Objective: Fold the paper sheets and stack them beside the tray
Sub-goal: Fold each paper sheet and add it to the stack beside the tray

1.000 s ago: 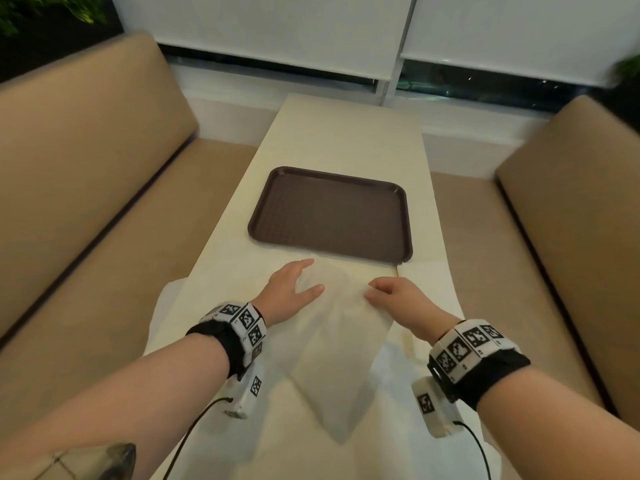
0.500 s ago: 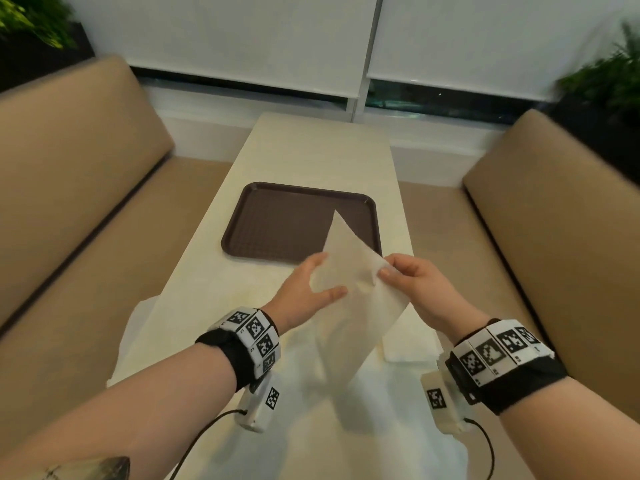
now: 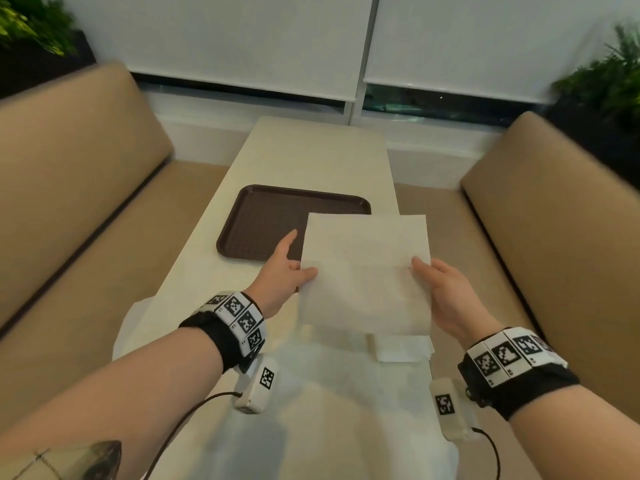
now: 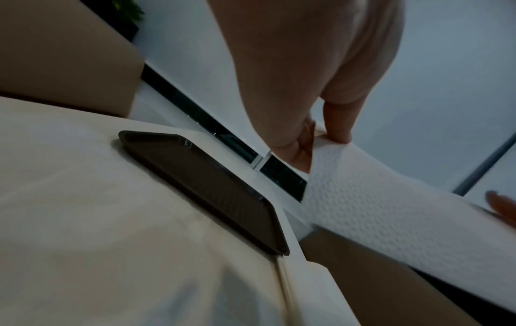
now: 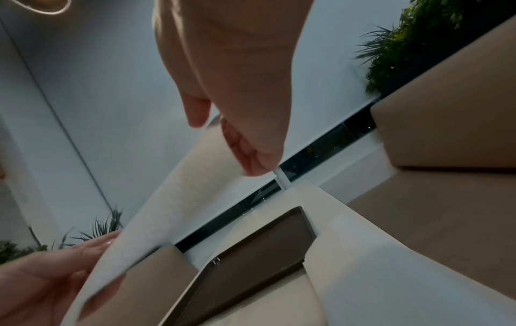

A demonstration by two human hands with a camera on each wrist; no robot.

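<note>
A white paper sheet (image 3: 365, 271) hangs flat in the air above the table, in front of the brown tray (image 3: 270, 220). My left hand (image 3: 287, 268) pinches its left edge, thumb on top. My right hand (image 3: 440, 289) pinches the right edge. In the left wrist view the embossed sheet (image 4: 390, 209) runs from my left hand's fingers (image 4: 335, 132) down to the right. The right wrist view has the sheet (image 5: 167, 198) stretched between both hands. A small stack of folded sheets (image 3: 401, 348) lies on the table under the held sheet, near the right edge. More unfolded sheets (image 3: 329, 410) lie spread on the near table.
The long cream table (image 3: 311, 157) runs away toward a window with white blinds (image 3: 242, 39). Tan bench seats (image 3: 69, 168) flank it on both sides, the right bench (image 3: 554, 220) close to the table edge. Plants (image 3: 609, 77) stand at the back corners.
The sheet lay on the table a second ago. Both hands lifted it, turned it and now hold it spread square between them, higher and farther forward.
</note>
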